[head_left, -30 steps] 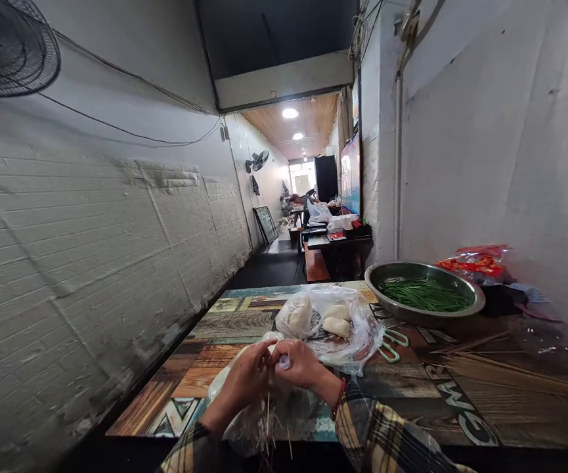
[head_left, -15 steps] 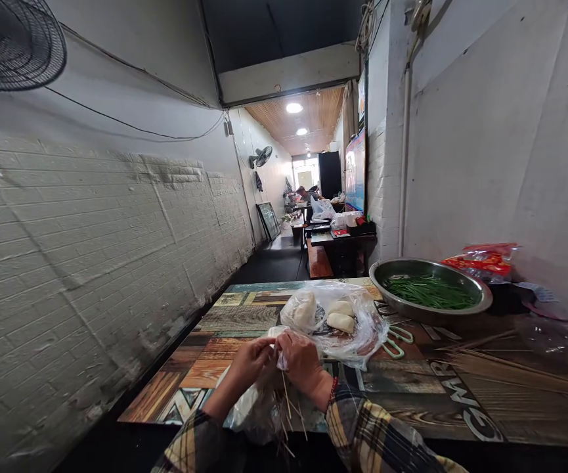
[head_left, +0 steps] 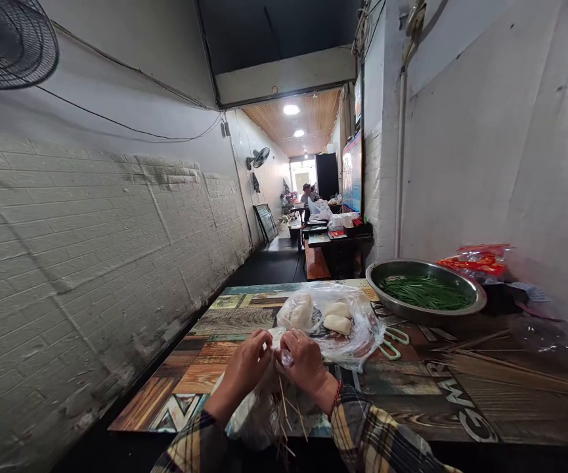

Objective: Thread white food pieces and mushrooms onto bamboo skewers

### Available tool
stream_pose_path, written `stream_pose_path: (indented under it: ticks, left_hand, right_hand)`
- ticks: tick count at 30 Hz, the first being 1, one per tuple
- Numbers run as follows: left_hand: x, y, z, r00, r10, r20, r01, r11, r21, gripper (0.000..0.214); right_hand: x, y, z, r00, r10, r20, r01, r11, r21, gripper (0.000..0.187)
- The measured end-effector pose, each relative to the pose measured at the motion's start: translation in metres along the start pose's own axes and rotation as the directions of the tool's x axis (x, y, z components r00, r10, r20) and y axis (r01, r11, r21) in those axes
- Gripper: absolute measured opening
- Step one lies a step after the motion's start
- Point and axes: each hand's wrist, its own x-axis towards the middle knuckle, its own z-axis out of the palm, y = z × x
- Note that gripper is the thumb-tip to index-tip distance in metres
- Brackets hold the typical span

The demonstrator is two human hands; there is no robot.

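My left hand [head_left: 249,364] is closed, its fingertips pinching the edge of a clear plastic bag [head_left: 251,420] at the table's near edge. Right beside it, my right hand [head_left: 306,364] has its fingers wrapped round a bunched part of the same bag. Pale contents show through the plastic; I cannot make out what they are. Several thin wooden skewers [head_left: 286,410] stick out below my right hand. Just beyond my hands, an open plastic bag [head_left: 362,335] lies spread out, with white blocks that look like tofu or dough [head_left: 337,324] on it.
Green-handled scissors [head_left: 393,345] lie right of the spread bag. A steel basin [head_left: 377,289] of long green vegetables [head_left: 424,289] stands at the back right, red packaging [head_left: 480,259] behind it. More skewers [head_left: 520,368] lie at right. A person [head_left: 309,194] sits far back.
My hands have drawn slightly apart at the fingertips, and the bunched plastic now shows under my right fingers. The person far back has straightened up. My view has shifted slightly.
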Motion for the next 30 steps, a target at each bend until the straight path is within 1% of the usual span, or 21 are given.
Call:
stream_pose_path:
  ticks: [3,5,7,10,13,17,21,25,27,30]
  left_hand:
    - [0.0,0.005,0.001,1.0,0.004,0.011,-0.005,0.992,0.122,0.012]
    - [0.0,0.008,0.001,0.999,0.0,0.034,-0.008,0.975,0.222,0.012]
    - [0.001,0.012,-0.001,0.997,0.037,0.063,-0.057,0.938,0.341,0.015]
    - [0.002,0.02,-0.005,0.988,0.086,0.13,-0.141,0.849,0.509,0.021]
    - [0.002,0.025,-0.008,0.978,0.075,0.194,-0.178,0.785,0.594,0.025]
    - [0.002,0.025,-0.008,0.967,0.009,0.253,-0.172,0.759,0.628,0.022]
    - [0.001,0.021,-0.008,0.971,-0.061,0.233,-0.112,0.741,0.662,0.021]
    - [-0.004,0.016,-0.003,0.978,-0.089,0.19,-0.069,0.72,0.69,0.023]
    - [-0.008,0.01,0.004,0.984,-0.095,0.15,-0.032,0.734,0.678,0.026]
    - [-0.012,0.0,0.015,0.99,-0.135,0.052,0.074,0.783,0.618,0.031]
  right_hand:
    - [-0.003,0.0,-0.002,0.999,0.012,0.03,-0.012,1.0,0.012,0.004]
    - [-0.005,0.0,-0.002,0.999,0.015,0.044,-0.016,1.0,0.014,0.007]
    - [-0.006,0.001,-0.001,0.998,0.015,0.061,-0.016,1.0,0.015,0.013]
    - [-0.007,0.003,0.001,0.996,0.018,0.084,-0.018,1.0,0.01,0.02]
    - [-0.007,0.004,0.003,0.995,0.031,0.093,-0.031,1.0,-0.005,0.024]
    - [-0.008,0.002,0.002,0.994,0.039,0.097,-0.036,0.999,-0.025,0.026]
    - [-0.013,0.001,-0.002,0.995,-0.001,0.1,0.004,1.0,-0.023,0.024]
    - [-0.023,0.003,-0.006,0.994,-0.05,0.098,0.051,0.999,-0.009,0.031]
    - [-0.028,0.005,-0.006,0.994,-0.058,0.095,0.059,0.998,-0.006,0.033]
    - [-0.035,0.007,-0.005,0.994,-0.057,0.093,0.058,0.998,-0.005,0.035]
